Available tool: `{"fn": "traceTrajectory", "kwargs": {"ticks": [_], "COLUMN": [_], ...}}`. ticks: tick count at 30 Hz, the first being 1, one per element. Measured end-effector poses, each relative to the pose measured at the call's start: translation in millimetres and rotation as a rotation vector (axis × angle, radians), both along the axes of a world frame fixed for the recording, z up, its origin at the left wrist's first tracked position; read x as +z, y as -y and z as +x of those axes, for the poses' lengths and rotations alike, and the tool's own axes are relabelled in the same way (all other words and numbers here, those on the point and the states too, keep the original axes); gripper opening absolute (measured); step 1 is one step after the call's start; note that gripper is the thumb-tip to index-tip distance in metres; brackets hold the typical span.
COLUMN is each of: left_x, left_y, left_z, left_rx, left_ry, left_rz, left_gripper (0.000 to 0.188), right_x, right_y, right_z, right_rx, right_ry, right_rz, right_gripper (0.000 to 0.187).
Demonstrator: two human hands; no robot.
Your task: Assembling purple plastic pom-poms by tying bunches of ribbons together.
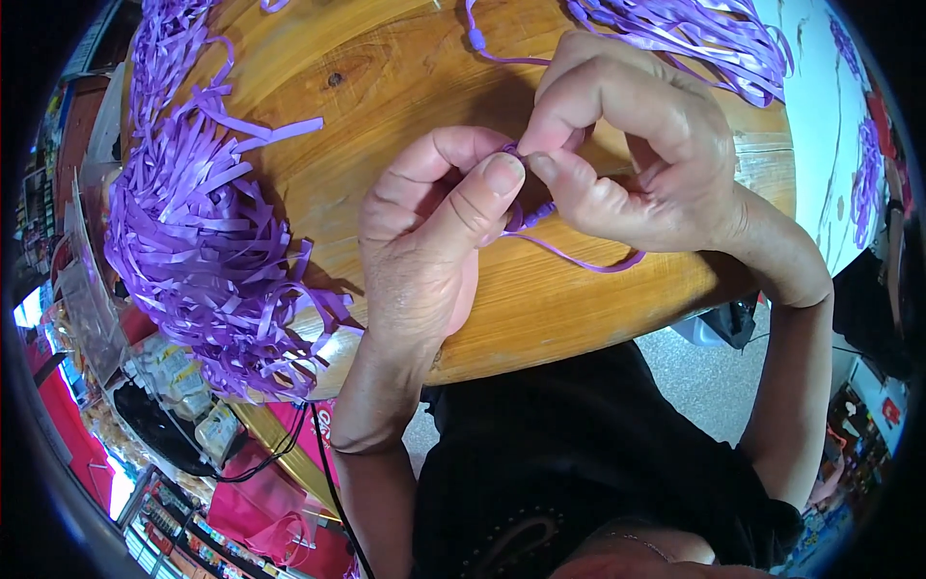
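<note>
A narrow purple ribbon is pinched between my two hands above the wooden table. My left hand is closed, its thumb pressing the ribbon against the fingers. Close beside it, my right hand pinches at the same spot with thumb and forefinger, the tips nearly touching the left thumb. Below the fingertips hangs a knotted bit of the ribbon, and a loose loop of it curves out under my right hand. Exactly how the ribbon runs between the fingertips is hidden.
A big heap of purple ribbons covers the left side of the round wooden table. Another bundle of ribbons lies at the far right. Beyond it stands a white marbled surface with more purple strands. Packed goods sit low on the left.
</note>
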State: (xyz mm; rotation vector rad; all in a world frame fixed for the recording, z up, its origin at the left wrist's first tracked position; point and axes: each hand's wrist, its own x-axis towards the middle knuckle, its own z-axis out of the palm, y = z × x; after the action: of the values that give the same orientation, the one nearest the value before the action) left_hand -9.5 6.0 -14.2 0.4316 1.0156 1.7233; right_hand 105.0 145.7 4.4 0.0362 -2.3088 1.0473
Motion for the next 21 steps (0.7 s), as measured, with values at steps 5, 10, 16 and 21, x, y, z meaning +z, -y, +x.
{"fn": "traceTrajectory", "kwargs": {"ticks": [5,10,16,21], "left_x": [1.9,2.8,4.4,1.2], "left_y": [4.6,3.5,5.7,6.1], "left_z": [0.4,0.7,-0.2,-1.3], "left_rx": [0.007,0.019,0.068,0.083], "left_ry": [-0.054,-0.043,-0.088,-0.005], "left_rz": [0.026,0.03,0.006,0.057], "left_gripper": [0.017,0.017,0.016,0.016], "right_x": [3.4,3.6,2.1,2.9], "right_y": [10.9,8.5,7.0,5.9], "right_z": [0.5,0.6,-0.3,-1.1], "right_rx": [0.078,0.046,0.066,0.024], "right_ry": [0.179,0.268,0.281,0.309], "right_rz": [-0.863,-0.956,-0.942,-0.931], "right_gripper": [0.01,0.008,0.008,0.007]}}
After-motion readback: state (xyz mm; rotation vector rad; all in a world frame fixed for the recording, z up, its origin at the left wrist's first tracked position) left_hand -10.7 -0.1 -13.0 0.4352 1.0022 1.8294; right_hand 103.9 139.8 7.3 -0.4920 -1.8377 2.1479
